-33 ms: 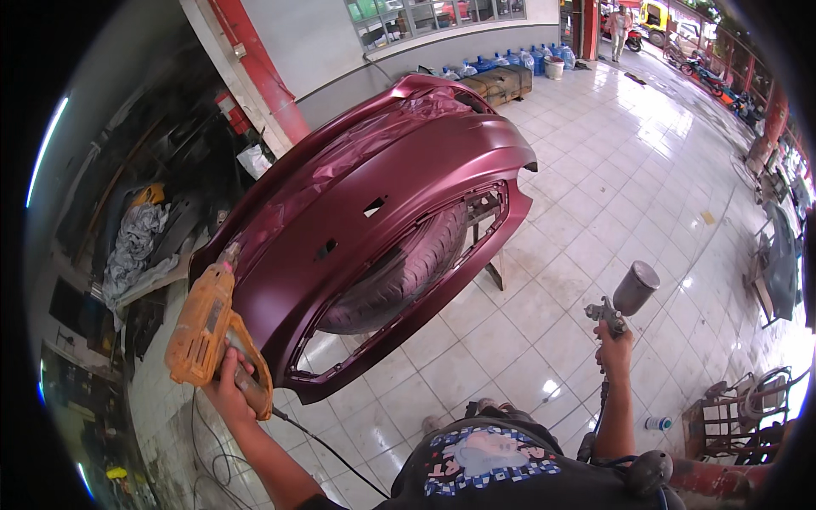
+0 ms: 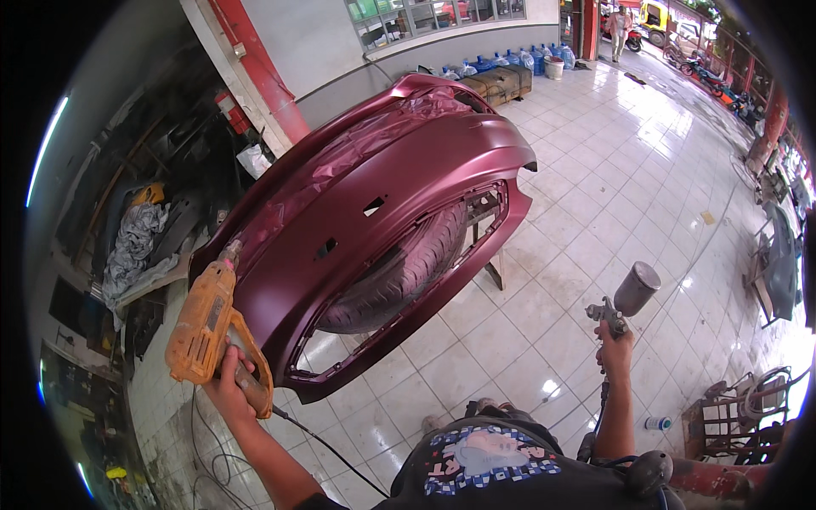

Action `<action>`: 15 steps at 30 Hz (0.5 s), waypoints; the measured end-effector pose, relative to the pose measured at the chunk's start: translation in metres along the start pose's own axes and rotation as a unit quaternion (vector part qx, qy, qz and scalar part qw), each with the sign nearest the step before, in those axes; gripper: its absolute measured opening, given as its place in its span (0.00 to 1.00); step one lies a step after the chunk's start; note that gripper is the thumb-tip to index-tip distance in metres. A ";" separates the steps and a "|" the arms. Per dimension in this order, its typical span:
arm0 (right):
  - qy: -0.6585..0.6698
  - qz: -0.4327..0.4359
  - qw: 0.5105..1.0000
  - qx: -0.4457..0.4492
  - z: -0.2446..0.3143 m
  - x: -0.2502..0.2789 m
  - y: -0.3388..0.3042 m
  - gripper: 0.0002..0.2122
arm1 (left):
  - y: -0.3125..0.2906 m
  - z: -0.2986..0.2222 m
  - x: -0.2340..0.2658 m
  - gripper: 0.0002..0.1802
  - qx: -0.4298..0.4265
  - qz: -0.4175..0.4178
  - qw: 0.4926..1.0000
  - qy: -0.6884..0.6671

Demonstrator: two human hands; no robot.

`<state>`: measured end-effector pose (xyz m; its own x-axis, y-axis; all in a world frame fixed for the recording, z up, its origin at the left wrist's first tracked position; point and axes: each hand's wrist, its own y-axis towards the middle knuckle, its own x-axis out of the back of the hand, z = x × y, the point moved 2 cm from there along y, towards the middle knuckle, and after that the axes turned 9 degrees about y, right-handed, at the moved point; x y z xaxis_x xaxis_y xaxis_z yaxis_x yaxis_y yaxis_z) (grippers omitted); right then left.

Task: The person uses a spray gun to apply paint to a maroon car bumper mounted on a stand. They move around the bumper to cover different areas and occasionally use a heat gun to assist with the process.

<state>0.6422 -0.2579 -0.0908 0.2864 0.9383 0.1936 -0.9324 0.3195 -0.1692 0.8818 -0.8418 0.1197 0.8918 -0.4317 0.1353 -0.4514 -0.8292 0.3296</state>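
Note:
My left hand (image 2: 229, 382) is closed round the handle of an orange heat gun (image 2: 202, 327). The gun's nozzle points up and away, close to the near left end of a dark red car bumper (image 2: 408, 174). In my right hand (image 2: 615, 350) is a spray gun (image 2: 608, 314) with a grey cup (image 2: 636, 289) on top, held out to the right, apart from the bumper. The bumper has a matte maroon face with small cut-outs and a large lower opening. Through that opening a tyre (image 2: 399, 289) shows beneath it.
A black cord (image 2: 331, 450) trails from the heat gun past my body. Crumpled sheeting (image 2: 136, 238) and dark parts lie at the left. Blue water bottles (image 2: 501, 61) line the far wall. A metal rack (image 2: 739, 412) and a small can (image 2: 658, 423) are at the right; a person (image 2: 620, 34) stands far off.

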 end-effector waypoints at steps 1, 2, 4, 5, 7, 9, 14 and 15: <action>0.002 -0.002 1.000 0.000 -0.002 0.001 0.001 0.14 | 0.000 -0.001 -0.003 0.12 -0.007 0.010 1.000 -0.002; 0.004 -0.009 1.000 -0.002 -0.003 0.005 0.000 0.14 | -0.001 -0.002 -0.005 0.12 -0.009 0.008 1.000 0.005; 0.008 -0.016 1.000 0.000 -0.007 0.013 -0.002 0.14 | -0.002 -0.002 -0.007 0.11 -0.012 0.006 1.000 0.019; 0.014 -0.013 1.000 0.005 -0.002 0.009 0.002 0.14 | 0.002 -0.001 -0.007 0.13 -0.013 0.009 1.000 0.019; 0.014 -0.013 1.000 0.007 0.001 0.014 -0.003 0.15 | 0.002 0.006 0.002 0.16 -0.009 0.021 1.000 0.018; 0.009 -0.009 1.000 0.006 0.004 0.016 -0.006 0.16 | 0.003 0.011 0.005 0.16 -0.004 0.005 1.000 0.011; 0.010 -0.010 1.000 0.002 0.004 0.017 -0.006 0.18 | 0.003 0.014 0.006 0.15 0.005 0.000 1.000 0.004; 0.009 -0.008 1.000 0.005 0.003 0.019 -0.008 0.18 | 0.000 0.010 0.005 0.16 0.003 -0.002 1.000 0.001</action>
<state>0.6538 -0.2434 -0.0828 0.3047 0.9355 0.1790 -0.9300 0.3328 -0.1559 0.8860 -0.8474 0.1108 0.8934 -0.4279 0.1366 -0.4485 -0.8331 0.3238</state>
